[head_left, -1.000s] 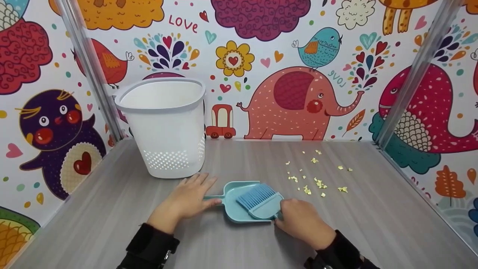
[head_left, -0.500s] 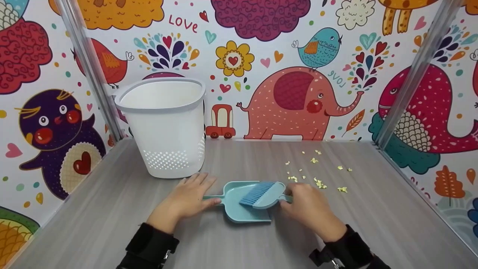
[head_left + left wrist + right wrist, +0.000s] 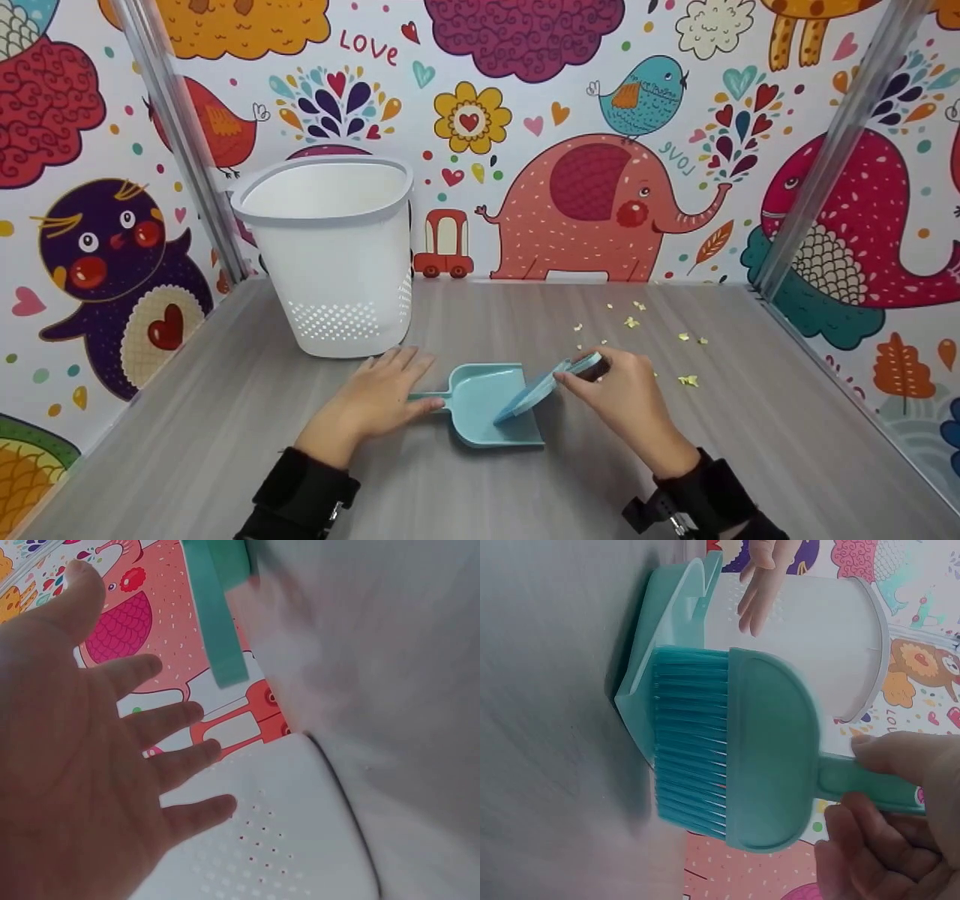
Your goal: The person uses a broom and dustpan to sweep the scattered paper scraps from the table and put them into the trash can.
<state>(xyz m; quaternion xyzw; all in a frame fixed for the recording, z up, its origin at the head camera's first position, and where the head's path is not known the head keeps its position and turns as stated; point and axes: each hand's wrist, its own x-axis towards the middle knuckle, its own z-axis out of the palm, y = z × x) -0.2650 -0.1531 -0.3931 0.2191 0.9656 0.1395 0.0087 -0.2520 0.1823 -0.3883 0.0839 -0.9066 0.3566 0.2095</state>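
Note:
My right hand (image 3: 628,401) grips the handle of a small light-blue hand brush (image 3: 531,394). The brush tilts, its bristles down over the pan of a matching dustpan (image 3: 478,386); whether they touch it I cannot tell. In the right wrist view, thumb and fingers close on the handle of the brush (image 3: 772,757). My left hand (image 3: 379,397) lies at the dustpan's handle, palm down with fingers spread. In the left wrist view, the left hand (image 3: 82,742) has straight fingers beside the dustpan handle (image 3: 217,630). Yellow scraps (image 3: 632,322) lie scattered beyond the right hand, which hides some of them.
A tall white bin (image 3: 337,262) with small holes low down stands at the back left of the grey wood-look table (image 3: 450,495), just beyond my left fingertips. Patterned panels (image 3: 540,97) enclose the back and sides, with metal posts (image 3: 825,165) at the corners.
My right hand has lifted the brush from lying flat in the dustpan and turned it up on its bristles, moving slightly right and away. The left hand and dustpan have stayed still.

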